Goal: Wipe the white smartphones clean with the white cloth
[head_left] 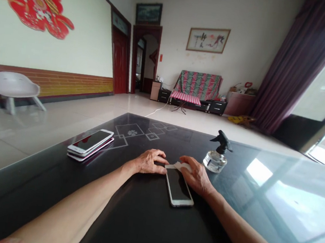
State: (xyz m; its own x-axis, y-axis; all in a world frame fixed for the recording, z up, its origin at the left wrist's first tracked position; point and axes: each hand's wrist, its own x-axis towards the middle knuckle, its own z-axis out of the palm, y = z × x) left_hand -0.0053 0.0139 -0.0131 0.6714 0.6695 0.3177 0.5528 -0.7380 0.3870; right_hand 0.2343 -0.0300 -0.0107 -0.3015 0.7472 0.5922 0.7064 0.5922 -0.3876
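Note:
A white smartphone lies screen up on the black glass table, straight ahead of me. My left hand rests on the table with its fingers curled, its fingertips touching the phone's far left corner. My right hand is closed on a small white cloth pressed at the phone's far end. A small clear spray bottle with a black trigger stands just beyond my right hand.
Two or three stacked smartphones lie at the table's left edge. A white chair stands by the left wall. Across the tiled floor are a covered sofa, doorways and dark curtains.

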